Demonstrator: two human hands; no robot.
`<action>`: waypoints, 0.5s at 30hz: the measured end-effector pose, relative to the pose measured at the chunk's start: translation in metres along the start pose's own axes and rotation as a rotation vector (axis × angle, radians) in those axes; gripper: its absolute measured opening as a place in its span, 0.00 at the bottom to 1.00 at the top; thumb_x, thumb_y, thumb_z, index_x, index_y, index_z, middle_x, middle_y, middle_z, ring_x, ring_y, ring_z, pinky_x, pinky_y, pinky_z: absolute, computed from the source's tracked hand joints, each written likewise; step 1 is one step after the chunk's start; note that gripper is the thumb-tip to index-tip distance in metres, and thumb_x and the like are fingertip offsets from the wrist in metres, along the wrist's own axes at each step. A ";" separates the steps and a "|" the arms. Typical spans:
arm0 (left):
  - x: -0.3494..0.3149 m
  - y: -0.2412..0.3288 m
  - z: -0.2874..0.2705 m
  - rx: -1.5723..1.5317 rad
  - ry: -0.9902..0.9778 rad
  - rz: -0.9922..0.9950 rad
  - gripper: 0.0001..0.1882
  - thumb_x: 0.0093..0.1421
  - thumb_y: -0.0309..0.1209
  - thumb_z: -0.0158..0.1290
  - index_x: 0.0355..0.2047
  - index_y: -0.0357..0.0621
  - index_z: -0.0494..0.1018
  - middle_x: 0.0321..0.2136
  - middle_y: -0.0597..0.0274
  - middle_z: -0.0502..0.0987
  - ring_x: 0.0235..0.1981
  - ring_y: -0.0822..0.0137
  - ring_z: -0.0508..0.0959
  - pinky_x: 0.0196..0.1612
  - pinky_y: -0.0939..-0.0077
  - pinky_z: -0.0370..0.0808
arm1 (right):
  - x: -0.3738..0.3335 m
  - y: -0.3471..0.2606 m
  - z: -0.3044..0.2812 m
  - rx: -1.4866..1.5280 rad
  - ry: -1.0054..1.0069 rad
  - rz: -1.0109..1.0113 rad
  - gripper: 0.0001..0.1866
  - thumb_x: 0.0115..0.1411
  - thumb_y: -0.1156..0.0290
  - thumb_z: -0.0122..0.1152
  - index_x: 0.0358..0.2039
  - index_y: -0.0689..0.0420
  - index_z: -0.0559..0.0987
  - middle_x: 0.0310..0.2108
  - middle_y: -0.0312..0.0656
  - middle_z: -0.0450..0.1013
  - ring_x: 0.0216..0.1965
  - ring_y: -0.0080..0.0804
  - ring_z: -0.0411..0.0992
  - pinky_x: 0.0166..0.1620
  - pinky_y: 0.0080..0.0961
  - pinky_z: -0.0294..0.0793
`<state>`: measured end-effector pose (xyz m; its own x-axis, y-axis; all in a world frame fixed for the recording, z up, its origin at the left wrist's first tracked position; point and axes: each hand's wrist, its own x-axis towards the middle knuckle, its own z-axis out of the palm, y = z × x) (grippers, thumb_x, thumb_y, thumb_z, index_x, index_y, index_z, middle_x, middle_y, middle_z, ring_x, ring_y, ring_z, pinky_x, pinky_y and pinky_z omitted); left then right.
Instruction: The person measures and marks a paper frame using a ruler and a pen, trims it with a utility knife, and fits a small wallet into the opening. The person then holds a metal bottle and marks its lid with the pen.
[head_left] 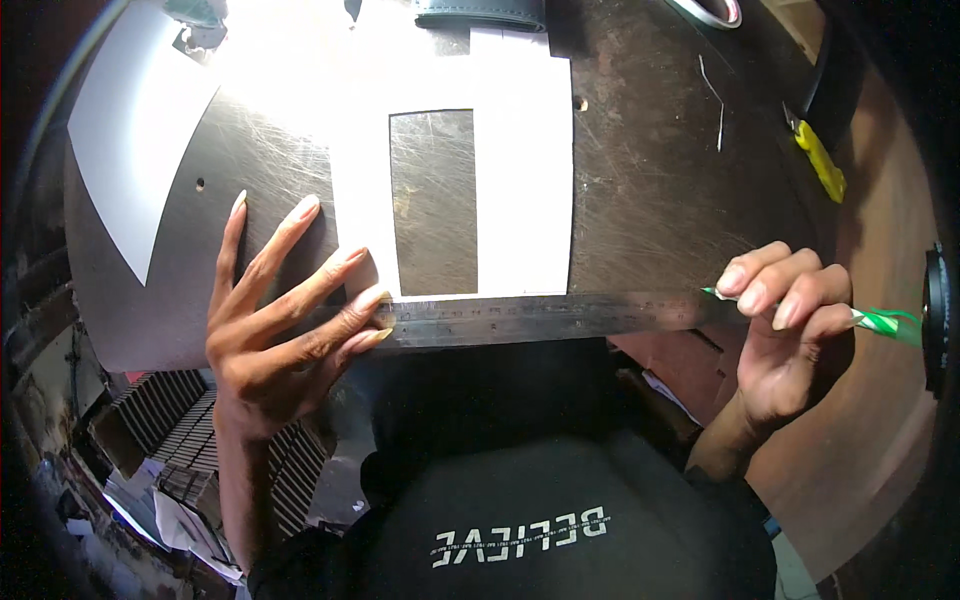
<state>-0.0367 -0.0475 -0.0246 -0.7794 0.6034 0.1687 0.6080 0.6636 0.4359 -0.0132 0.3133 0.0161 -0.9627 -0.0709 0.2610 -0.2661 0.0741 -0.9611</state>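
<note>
A white paper piece with a rectangular opening [525,180] lies flat on the dark, scratched worktable [650,200]. Along its near edge runs a metal ruler [540,318]. My left hand [275,310] grips the ruler's left end between thumb and index finger, its other fingers spread over paper and table. Past the ruler's right end, my right hand [790,310] is closed around a green-and-white pen [880,322]. The pen's green tip points left, close to the ruler; whether it touches the table I cannot tell.
Another white sheet [140,140] lies at the left. A yellow utility knife [822,162] rests at the right, near a thin strip [715,100] and a tape roll [715,12]. A dark wallet-like case [480,12] sits at the far edge. Bright glare washes out the upper left.
</note>
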 end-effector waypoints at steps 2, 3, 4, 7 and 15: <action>-0.001 0.000 -0.002 0.001 -0.011 -0.011 0.13 0.54 0.47 0.65 0.40 0.68 0.85 0.46 0.68 0.84 0.61 0.49 0.74 0.69 0.29 0.53 | -0.003 -0.001 -0.008 0.030 -0.041 0.024 0.23 0.75 0.49 0.37 0.35 0.57 0.66 0.29 0.44 0.66 0.29 0.36 0.68 0.36 0.30 0.74; 0.001 0.001 -0.003 -0.001 -0.013 -0.013 0.13 0.54 0.48 0.65 0.40 0.68 0.85 0.46 0.68 0.84 0.61 0.49 0.74 0.69 0.29 0.53 | -0.004 -0.006 -0.015 0.040 -0.058 0.036 0.23 0.75 0.48 0.37 0.36 0.57 0.66 0.29 0.43 0.66 0.29 0.35 0.68 0.35 0.30 0.74; 0.002 0.001 -0.003 -0.003 -0.014 -0.015 0.13 0.54 0.48 0.65 0.40 0.68 0.85 0.45 0.68 0.84 0.61 0.49 0.74 0.69 0.29 0.53 | -0.005 -0.014 -0.023 -0.072 -0.077 0.110 0.24 0.75 0.48 0.36 0.37 0.58 0.66 0.30 0.43 0.65 0.29 0.34 0.67 0.34 0.28 0.72; 0.001 0.001 -0.002 0.012 -0.002 -0.009 0.13 0.55 0.49 0.64 0.39 0.68 0.85 0.44 0.68 0.85 0.60 0.48 0.75 0.69 0.29 0.53 | -0.006 -0.012 -0.024 -0.147 -0.077 0.153 0.27 0.75 0.46 0.34 0.39 0.59 0.67 0.31 0.42 0.65 0.30 0.31 0.65 0.33 0.24 0.68; 0.005 0.001 0.000 -0.004 0.004 -0.005 0.13 0.55 0.50 0.64 0.38 0.66 0.86 0.44 0.67 0.85 0.60 0.48 0.75 0.68 0.28 0.54 | 0.013 0.020 0.016 0.275 -0.338 0.129 0.12 0.72 0.64 0.49 0.42 0.61 0.68 0.38 0.53 0.72 0.34 0.31 0.77 0.42 0.25 0.82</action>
<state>-0.0399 -0.0442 -0.0237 -0.7832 0.5981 0.1702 0.6033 0.6647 0.4407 -0.0299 0.2980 -0.0013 -0.9050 -0.4028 0.1369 -0.0779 -0.1596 -0.9841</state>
